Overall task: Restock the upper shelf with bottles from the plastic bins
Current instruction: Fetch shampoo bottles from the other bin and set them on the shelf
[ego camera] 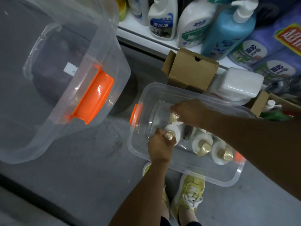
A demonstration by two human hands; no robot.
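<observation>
Both hands reach down into a clear plastic bin (187, 175) with orange latches that sits on the grey floor (97, 176) in front of the person's yellow sneakers (190, 191). The left hand (160, 148) is curled around the tan cap of a white bottle (175, 131) standing in the bin. The right hand (190, 112) grips the cap of a second white bottle (174, 118) just behind it. Two more white bottles (202, 144) with tan caps stand upright to the right, touching each other. A larger clear bin (48, 79) with an orange handle stands to the left, well apart. Beyond the bin, a low white shelf (166, 44) carries cleaner bottles with blue and green labels in Chinese characters too blurred to read, a blue pump bottle (228, 28), and an open cardboard box (190, 69).
</observation>
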